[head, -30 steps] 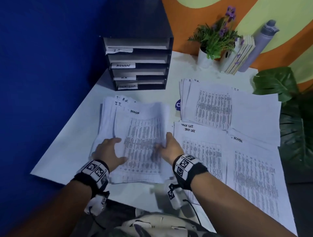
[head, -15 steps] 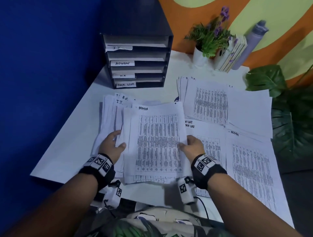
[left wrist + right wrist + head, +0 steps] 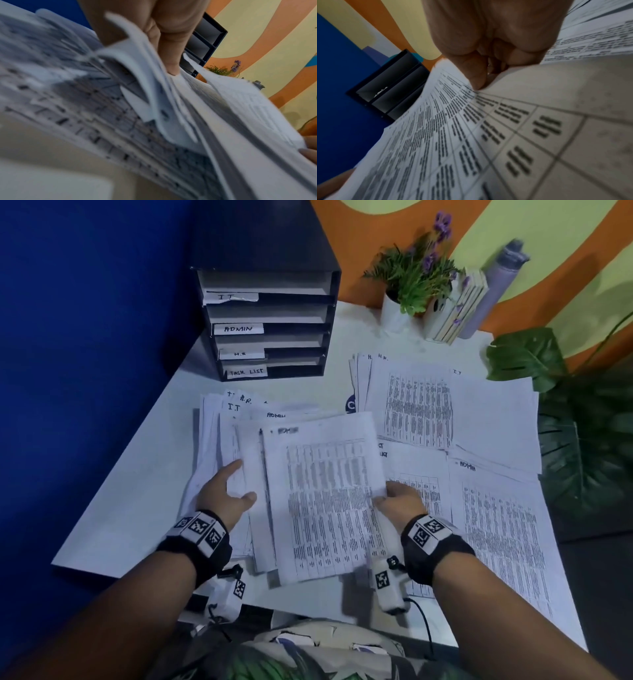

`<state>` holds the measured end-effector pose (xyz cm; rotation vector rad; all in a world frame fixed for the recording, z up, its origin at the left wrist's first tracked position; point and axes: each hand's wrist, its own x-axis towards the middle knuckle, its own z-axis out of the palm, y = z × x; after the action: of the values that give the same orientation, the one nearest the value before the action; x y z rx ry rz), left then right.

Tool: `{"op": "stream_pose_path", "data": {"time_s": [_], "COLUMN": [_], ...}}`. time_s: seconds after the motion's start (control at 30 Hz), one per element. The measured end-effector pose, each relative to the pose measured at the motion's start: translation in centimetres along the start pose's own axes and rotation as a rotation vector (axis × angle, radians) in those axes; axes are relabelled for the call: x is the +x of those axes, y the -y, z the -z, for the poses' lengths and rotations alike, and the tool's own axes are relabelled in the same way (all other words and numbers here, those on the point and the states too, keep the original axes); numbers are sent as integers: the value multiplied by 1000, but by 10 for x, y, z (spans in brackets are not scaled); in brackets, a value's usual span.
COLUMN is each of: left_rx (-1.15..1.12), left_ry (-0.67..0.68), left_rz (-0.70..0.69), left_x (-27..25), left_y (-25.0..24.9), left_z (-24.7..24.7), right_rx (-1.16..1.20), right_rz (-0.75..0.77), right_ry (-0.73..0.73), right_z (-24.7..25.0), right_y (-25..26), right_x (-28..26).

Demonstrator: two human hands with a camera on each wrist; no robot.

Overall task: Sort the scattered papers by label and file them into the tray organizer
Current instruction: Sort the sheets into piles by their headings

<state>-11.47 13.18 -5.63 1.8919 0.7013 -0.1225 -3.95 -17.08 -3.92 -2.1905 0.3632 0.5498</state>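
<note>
The black tray organizer (image 3: 263, 326) stands at the back left, its slots labelled IT, ADMIN, H.R and TASK LIST. In front of it lies a fanned pile of papers (image 3: 219, 433). A stack headed ADMIN (image 3: 325, 501) is raised above that pile. My right hand (image 3: 397, 498) pinches the stack's right edge, thumb on top (image 3: 477, 81). My left hand (image 3: 226, 491) holds the sheets at the stack's left edge, and paper curls up between its fingers (image 3: 171, 65). The label on the top sheet is blurred.
More sheets cover the right half of the white table (image 3: 137, 491): an H.R. pile (image 3: 418, 405), task list pages (image 3: 418, 463) and an ADMIN sheet (image 3: 503, 535). A potted plant (image 3: 411, 278), books (image 3: 455, 309) and a bottle (image 3: 493, 285) stand at the back. Large leaves (image 3: 582, 440) overhang the right edge.
The ADMIN stack has come up off the left pile and shifted right. My right hand moved from its middle to its right edge; my left hand went to its left edge.
</note>
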Motion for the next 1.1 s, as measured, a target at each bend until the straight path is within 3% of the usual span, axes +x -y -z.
{"op": "stream_pose_path", "data": {"time_s": [0.13,0.4,0.6,0.77,0.9,1.1], "left_rx": [-29,28,59,-19,44,45], "left_ry": [-14,-45,82,9,-22,-54], "left_rz": [-35,-2,79,133,95,18], "left_x": [-5,-7,0,2,-2,-9], "left_y": [-6,-3,-3,-5,-6,-7], "left_z": [-6,-5,-4,-13,-17,-14], "right_rx": [18,-64,8,100,232,111], "right_rz": [65,30,-47,-25,-53,-71], "right_ry": [20,-165,-146,-64,-54,-18], "right_z": [-14,-8,-4,-12,-11,-6], "right_y": [8,0,-4,-5,1,-7], "right_x": [-4,6,7,5,2,5]}}
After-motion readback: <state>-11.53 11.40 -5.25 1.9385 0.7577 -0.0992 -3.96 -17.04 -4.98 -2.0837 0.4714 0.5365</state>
